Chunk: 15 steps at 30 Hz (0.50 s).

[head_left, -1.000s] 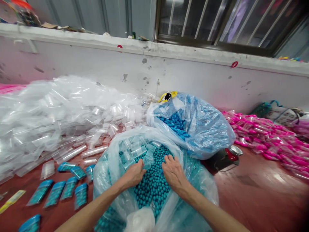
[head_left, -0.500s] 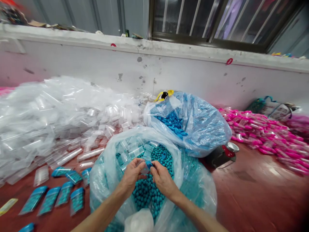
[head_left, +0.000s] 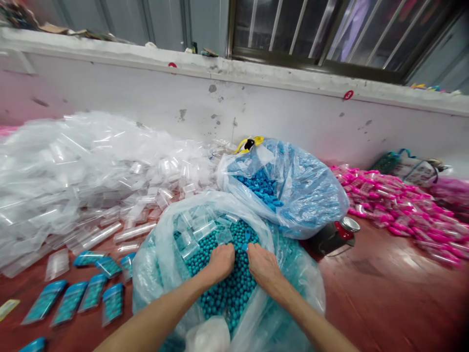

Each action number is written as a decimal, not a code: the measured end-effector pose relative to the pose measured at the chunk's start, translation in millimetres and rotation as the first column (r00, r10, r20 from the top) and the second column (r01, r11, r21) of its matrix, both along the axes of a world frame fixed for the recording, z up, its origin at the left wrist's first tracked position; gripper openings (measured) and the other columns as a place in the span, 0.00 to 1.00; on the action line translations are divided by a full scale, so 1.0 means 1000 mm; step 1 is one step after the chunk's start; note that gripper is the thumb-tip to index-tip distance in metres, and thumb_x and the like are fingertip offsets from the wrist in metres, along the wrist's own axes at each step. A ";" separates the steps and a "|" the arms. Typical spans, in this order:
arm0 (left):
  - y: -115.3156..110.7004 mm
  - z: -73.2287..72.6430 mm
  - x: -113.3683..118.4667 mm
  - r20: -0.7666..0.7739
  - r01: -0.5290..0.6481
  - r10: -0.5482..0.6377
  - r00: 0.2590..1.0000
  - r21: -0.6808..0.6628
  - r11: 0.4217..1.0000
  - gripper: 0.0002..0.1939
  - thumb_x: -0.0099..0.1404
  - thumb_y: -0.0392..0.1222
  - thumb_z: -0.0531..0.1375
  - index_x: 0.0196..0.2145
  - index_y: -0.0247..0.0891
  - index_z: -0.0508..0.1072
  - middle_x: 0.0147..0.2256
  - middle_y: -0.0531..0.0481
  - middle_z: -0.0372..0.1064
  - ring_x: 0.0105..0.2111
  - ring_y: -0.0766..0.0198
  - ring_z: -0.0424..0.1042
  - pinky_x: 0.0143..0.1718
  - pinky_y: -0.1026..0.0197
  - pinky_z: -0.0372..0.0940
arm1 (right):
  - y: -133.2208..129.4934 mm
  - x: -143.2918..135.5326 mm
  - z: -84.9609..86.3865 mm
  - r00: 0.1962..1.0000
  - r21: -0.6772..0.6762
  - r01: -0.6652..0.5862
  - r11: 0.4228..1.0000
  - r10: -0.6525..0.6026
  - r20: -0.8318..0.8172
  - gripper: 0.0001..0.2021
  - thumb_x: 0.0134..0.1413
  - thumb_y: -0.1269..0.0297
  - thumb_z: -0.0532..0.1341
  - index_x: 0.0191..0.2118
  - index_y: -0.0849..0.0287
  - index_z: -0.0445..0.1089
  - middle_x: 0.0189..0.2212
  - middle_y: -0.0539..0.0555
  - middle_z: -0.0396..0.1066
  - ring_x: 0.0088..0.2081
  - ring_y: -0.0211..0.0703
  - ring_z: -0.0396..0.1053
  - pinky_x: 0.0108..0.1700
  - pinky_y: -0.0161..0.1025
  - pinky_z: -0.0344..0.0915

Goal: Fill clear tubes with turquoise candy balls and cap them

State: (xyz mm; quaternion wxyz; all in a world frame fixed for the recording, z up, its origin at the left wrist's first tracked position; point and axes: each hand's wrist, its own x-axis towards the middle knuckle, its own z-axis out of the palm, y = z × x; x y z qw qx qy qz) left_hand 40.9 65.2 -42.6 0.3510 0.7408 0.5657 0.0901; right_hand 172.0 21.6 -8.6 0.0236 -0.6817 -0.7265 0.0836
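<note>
My left hand [head_left: 222,260] is closed, knuckles up, and pressed down at the teal beads [head_left: 220,292]. The clear plastic case it gripped a moment ago is mostly hidden beneath it. Just beyond its knuckles shows a clear case [head_left: 224,237]. To the right, my right hand [head_left: 263,264] pinches a small blue cap [head_left: 245,247] at its fingertips, low over the beads. Another blue cap [head_left: 248,235] lies on the beads. Several empty clear cases [head_left: 203,227] rest in the same open plastic bag [head_left: 164,234].
Behind stands a bag of blue caps [head_left: 262,186]. Bead-filled cases [head_left: 44,302] lie on the red floor at left, below a heap of clear cases [head_left: 91,161]. A dark container with a metal lid [head_left: 335,236] and pink packed cases [head_left: 399,205] are at right.
My hands, which were together over the beads with a clear case and blue cap, have moved apart. The left has turned knuckles up and lowered; the right has shifted right with the cap.
</note>
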 end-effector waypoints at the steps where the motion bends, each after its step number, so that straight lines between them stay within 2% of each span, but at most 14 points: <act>1: 0.006 -0.003 0.007 0.047 -0.016 0.017 0.999 -0.027 1.000 0.06 0.52 0.31 0.52 0.28 0.35 0.66 0.33 0.40 0.68 0.42 0.50 0.65 0.43 0.51 0.55 | 0.002 -0.001 -0.002 1.000 -0.013 0.017 1.000 -0.017 -0.004 0.12 0.56 0.76 0.45 0.37 0.61 0.64 0.34 0.58 0.69 0.35 0.45 0.68 0.34 0.37 0.58; 3: 0.017 -0.007 0.014 0.157 -0.026 0.043 0.987 -0.109 0.994 0.02 0.51 0.33 0.54 0.23 0.36 0.65 0.28 0.44 0.67 0.38 0.52 0.66 0.39 0.54 0.57 | 0.005 -0.001 -0.004 0.999 -0.022 0.033 0.999 -0.033 -0.026 0.12 0.55 0.76 0.45 0.38 0.61 0.63 0.34 0.59 0.70 0.35 0.45 0.69 0.33 0.37 0.58; 6: 0.026 -0.009 0.008 0.356 0.033 0.068 0.932 -0.270 0.962 0.08 0.52 0.43 0.56 0.21 0.37 0.64 0.20 0.51 0.62 0.28 0.60 0.65 0.31 0.60 0.59 | 0.010 0.007 -0.007 0.996 -0.023 0.019 1.000 -0.021 -0.082 0.11 0.56 0.73 0.46 0.38 0.61 0.63 0.33 0.57 0.70 0.35 0.43 0.69 0.34 0.36 0.60; 8: 0.024 -0.008 -0.004 0.486 0.099 0.093 0.869 -0.355 0.930 0.13 0.52 0.50 0.55 0.24 0.36 0.64 0.21 0.53 0.61 0.25 0.64 0.64 0.28 0.62 0.59 | 0.012 0.014 -0.008 0.971 -0.018 0.012 1.000 -0.016 -0.237 0.10 0.57 0.70 0.46 0.40 0.60 0.62 0.30 0.53 0.70 0.33 0.41 0.68 0.33 0.34 0.61; 10: 0.020 -0.004 -0.015 0.589 0.157 0.124 0.799 -0.404 0.901 0.20 0.49 0.56 0.57 0.29 0.35 0.65 0.24 0.52 0.63 0.26 0.65 0.64 0.29 0.63 0.59 | 0.015 0.020 -0.010 0.878 -0.029 0.024 0.999 -0.035 -0.476 0.11 0.56 0.69 0.46 0.42 0.59 0.62 0.27 0.51 0.68 0.28 0.39 0.67 0.30 0.34 0.62; 12: 0.015 0.000 -0.024 0.648 0.196 0.156 0.746 -0.436 0.879 0.26 0.45 0.59 0.59 0.34 0.35 0.65 0.28 0.49 0.65 0.27 0.64 0.65 0.28 0.63 0.59 | 0.017 0.023 -0.012 0.727 -0.084 0.036 0.996 -0.084 -0.681 0.13 0.54 0.68 0.47 0.44 0.59 0.62 0.25 0.50 0.67 0.24 0.38 0.66 0.24 0.34 0.61; 15: 0.010 0.007 -0.031 0.667 0.208 0.188 0.721 -0.467 0.860 0.30 0.44 0.60 0.59 0.38 0.34 0.64 0.29 0.47 0.66 0.27 0.62 0.66 0.26 0.63 0.58 | 0.019 0.019 -0.013 0.570 -0.166 0.030 0.986 -0.154 -0.807 0.15 0.53 0.66 0.48 0.45 0.58 0.62 0.26 0.51 0.66 0.23 0.38 0.65 0.19 0.32 0.60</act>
